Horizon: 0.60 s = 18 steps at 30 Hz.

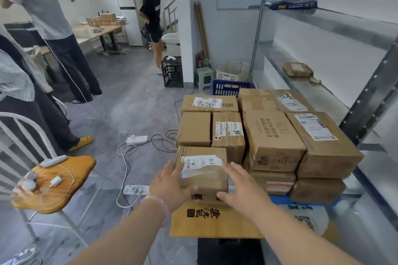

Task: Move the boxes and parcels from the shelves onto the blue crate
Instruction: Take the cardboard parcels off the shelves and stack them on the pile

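Note:
A small brown box [204, 176] with a white label sits at the near corner of a stack of cardboard boxes [273, 135]. My left hand [170, 187] lies flat against its left side with the thumb on its front. My right hand [241, 191] rests with straight fingers at its right front corner. A strip of the blue crate [280, 199] shows under the stack. One flat brown parcel [297, 69] lies on the middle metal shelf [336, 101], and a dark blue flat box [293, 4] lies on the upper shelf. A yellow box [215, 221] leans below my hands.
A chair with an orange seat [64, 178] holding chargers stands close on my left. Power strips [137, 139] and cables trail over the floor. People stand at the left and the back. Another blue crate [232, 87], a white basket [233, 70] and a black crate [172, 71] stand behind the stack.

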Motion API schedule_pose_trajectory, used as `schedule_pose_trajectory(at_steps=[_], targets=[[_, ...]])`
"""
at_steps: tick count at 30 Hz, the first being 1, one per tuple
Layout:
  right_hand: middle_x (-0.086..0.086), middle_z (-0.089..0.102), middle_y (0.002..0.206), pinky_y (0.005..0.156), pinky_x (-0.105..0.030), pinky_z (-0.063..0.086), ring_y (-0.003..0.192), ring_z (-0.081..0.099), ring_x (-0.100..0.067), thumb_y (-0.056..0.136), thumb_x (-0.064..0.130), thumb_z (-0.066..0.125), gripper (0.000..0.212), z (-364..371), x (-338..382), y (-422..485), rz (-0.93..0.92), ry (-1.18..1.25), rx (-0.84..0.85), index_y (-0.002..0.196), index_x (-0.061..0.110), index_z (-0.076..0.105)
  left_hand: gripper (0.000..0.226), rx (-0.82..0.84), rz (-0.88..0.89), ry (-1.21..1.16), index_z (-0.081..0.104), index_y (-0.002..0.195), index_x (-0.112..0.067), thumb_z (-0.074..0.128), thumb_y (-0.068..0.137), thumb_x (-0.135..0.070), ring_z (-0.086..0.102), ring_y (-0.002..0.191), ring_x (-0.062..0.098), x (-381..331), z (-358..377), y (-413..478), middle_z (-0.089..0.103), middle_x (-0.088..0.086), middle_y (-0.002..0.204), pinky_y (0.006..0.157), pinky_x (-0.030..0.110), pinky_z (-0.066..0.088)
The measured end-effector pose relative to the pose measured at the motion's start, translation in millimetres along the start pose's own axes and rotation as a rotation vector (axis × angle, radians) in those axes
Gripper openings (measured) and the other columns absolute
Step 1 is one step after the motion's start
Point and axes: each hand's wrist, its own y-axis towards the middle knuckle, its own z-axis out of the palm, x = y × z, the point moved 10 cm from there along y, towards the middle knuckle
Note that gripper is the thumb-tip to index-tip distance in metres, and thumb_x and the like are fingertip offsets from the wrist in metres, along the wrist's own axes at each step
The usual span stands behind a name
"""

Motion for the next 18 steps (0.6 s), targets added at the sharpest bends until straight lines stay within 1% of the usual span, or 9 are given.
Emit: schedule_pose_trajectory(at_steps=[4, 8, 14, 18], targets=[[0.012, 0.011, 0.162, 0.119, -0.035, 0.022, 0.148, 0.014, -0.012, 0.09, 0.049, 0.063, 0.077, 5.9, -2.0, 3.0, 0.05, -0.017, 0.005, 0.153, 0.04, 0.02, 0.086, 0.032, 0.054, -0.042, 0.011, 0.154, -0.038, 0.054, 0.085, -0.065, 0.009, 0.15, 0.022, -1.2, 5.9, 5.6, -0.001, -0.004, 0.164, 0.119, 0.043, 0.021], [0.012, 0.018, 0.161, 0.118, -0.035, 0.026, 0.146, 0.021, -0.012, 0.09, 0.047, 0.063, 0.074, 7.8, -3.0, 7.9, 0.055, -0.027, -0.016, 0.152, 0.039, 0.024, 0.082, 0.012, 0.071, -0.047, 0.014, 0.154, -0.036, 0.055, 0.088, -0.06, 0.007, 0.15, 0.021, -1.2, 3.0, 8.6, 0.0, -0.004, 0.164, 0.12, 0.041, 0.019], [0.013, 0.024, 0.158, 0.116, -0.033, 0.03, 0.143, 0.026, -0.01, 0.089, 0.048, 0.063, 0.074, 7.2, -3.1, 13.5, 0.045, -0.062, -0.013, 0.151, 0.04, 0.025, 0.083, 0.004, 0.056, -0.075, 0.015, 0.154, -0.037, 0.058, 0.086, -0.06, 0.009, 0.15, 0.021, -0.8, 0.8, 11.4, 0.003, -0.004, 0.163, 0.12, 0.043, 0.02], [0.013, 0.022, 0.159, 0.116, -0.035, 0.03, 0.144, 0.025, -0.01, 0.087, 0.052, 0.063, 0.077, 6.0, -2.9, 15.2, 0.022, -0.08, 0.021, 0.151, 0.04, 0.022, 0.089, 0.005, 0.049, -0.085, 0.01, 0.154, -0.037, 0.059, 0.084, -0.061, 0.011, 0.149, 0.023, -0.8, 1.7, 11.0, 0.001, -0.004, 0.164, 0.119, 0.043, 0.022]])
